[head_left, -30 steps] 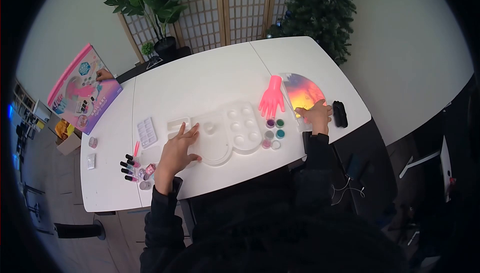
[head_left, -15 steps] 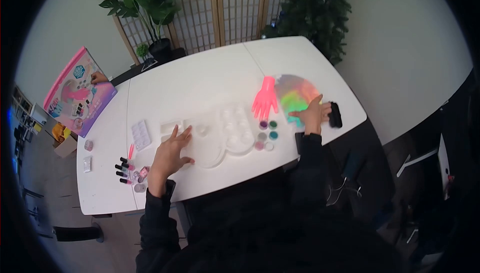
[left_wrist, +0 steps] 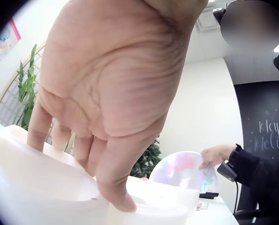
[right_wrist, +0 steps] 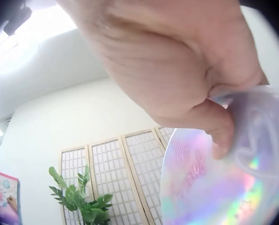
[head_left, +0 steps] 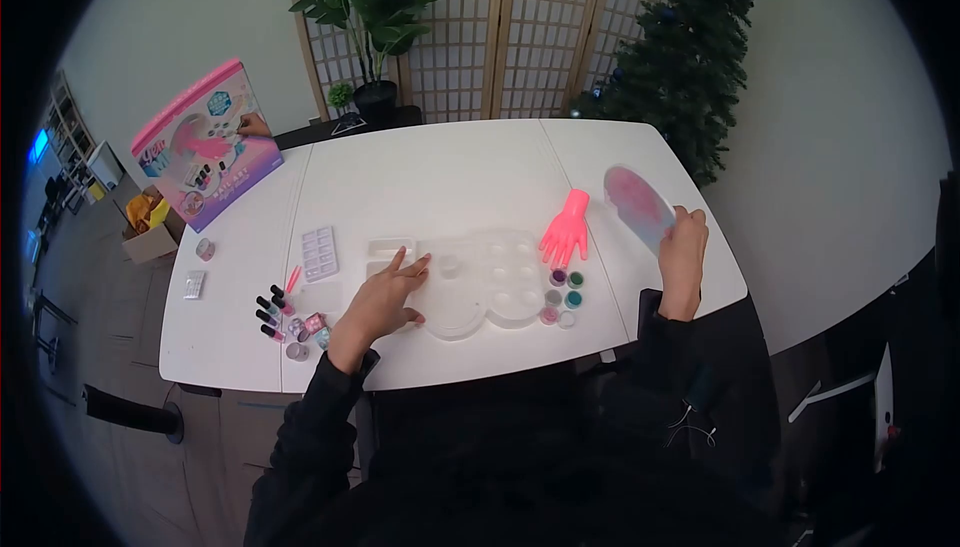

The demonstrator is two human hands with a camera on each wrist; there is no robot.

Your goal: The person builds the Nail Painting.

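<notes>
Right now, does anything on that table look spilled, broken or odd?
No spill or damage shows. The shiny panel is tilted, but the right hand holds it. The bright pink model hand, lying loose on the white table, looks oddest.

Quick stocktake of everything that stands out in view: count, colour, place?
Long table: one, white, centre
Moulded plastic tray: one, white, mid-table
Plastic hand model: one, pink, right of tray
Rounded shiny panel: one, iridescent, table's right
Round pots: six, mixed, near hand model
Small bottles: four visible, black-capped, table's left
Small jars: count unclear, pinkish and grey, beside bottles
Compartmented case: one, pale, left of tray
Slim stick: one, pink, beside bottles
Printed box: one, pink-purple, far left
Lattice screen: one, white-and-wood, behind table
Plants: two, green, by screen
Tree: one, green, far right
Left hand: one, bare, on tray
Right hand: one, bare, holding panel
</notes>
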